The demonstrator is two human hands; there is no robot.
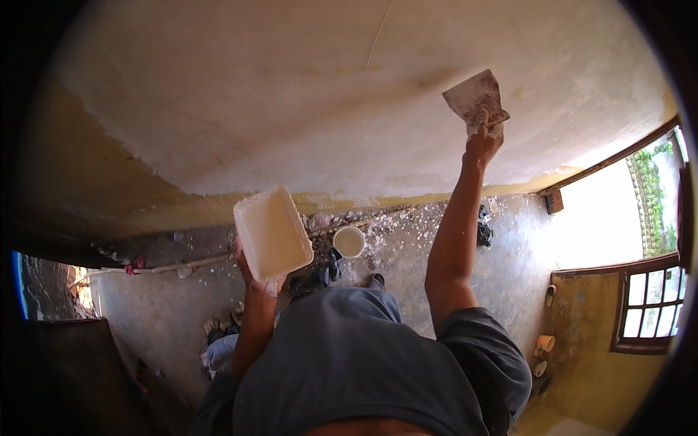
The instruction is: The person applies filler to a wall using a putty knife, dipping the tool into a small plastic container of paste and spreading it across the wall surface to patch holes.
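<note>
My right hand (486, 136), smeared with white, is stretched out toward the wall and closed round the handle of a wide putty knife (474, 96). The blade lies at the wall (305, 109), which carries a whitish coat; whether its edge touches cannot be told. At my left, a rectangular cream tub (275, 236) rests tilted in my left hand (254, 272). Those fingers grip its side and underside, and the tub hides most of them. Pale, smooth paste covers the tub's inside, and its rim is crusted.
On the floor near my feet stands a round white bucket (349, 242), among scattered white flakes. A long pole (182, 267) lies along the wall's foot at left. Dark plastic (484, 227) sits to the right, near an open doorway (596, 218). Small pots (544, 344) stand by the right-hand wall.
</note>
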